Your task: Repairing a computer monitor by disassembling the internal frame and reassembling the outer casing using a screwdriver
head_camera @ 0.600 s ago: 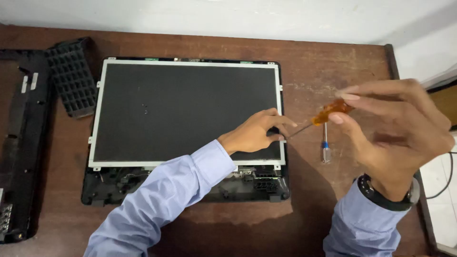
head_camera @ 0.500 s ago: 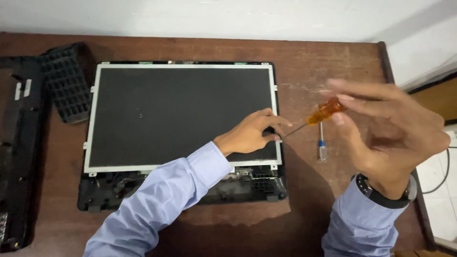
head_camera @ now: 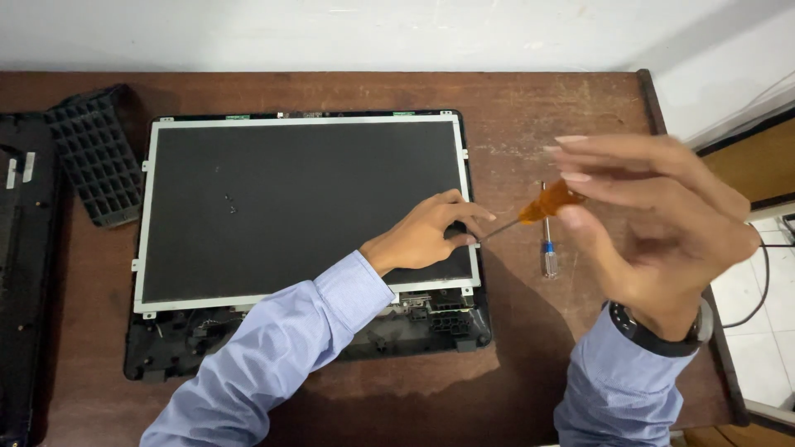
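At the far left a black plastic laptop cover is lying along the edge of the brown wooden table, and just beside it a black keyboard piece is sitting tilted, its grid of cells facing up. Next to that, a laptop display panel with a silver metal frame is lying flat on a black laptop base, whose exposed inner parts are showing along the near edge. Two tiny screws are resting on the dark screen, left of its middle.

The left hand, coming out of a light blue sleeve, is resting on the right part of the panel — its fingers are curled together and pinching at the frame's right edge, though what they are gripping is too small to tell. The tip of an orange-handled screwdriver is meeting that same spot. The right hand, blurred and raised above the table, is holding the orange handle between thumb and fingertips, the other fingers spreading loosely; a dark wristwatch is sitting on its wrist.

Below the handle, a second small screwdriver with a blue-and-clear grip is lying on the wood — apart from both hands.
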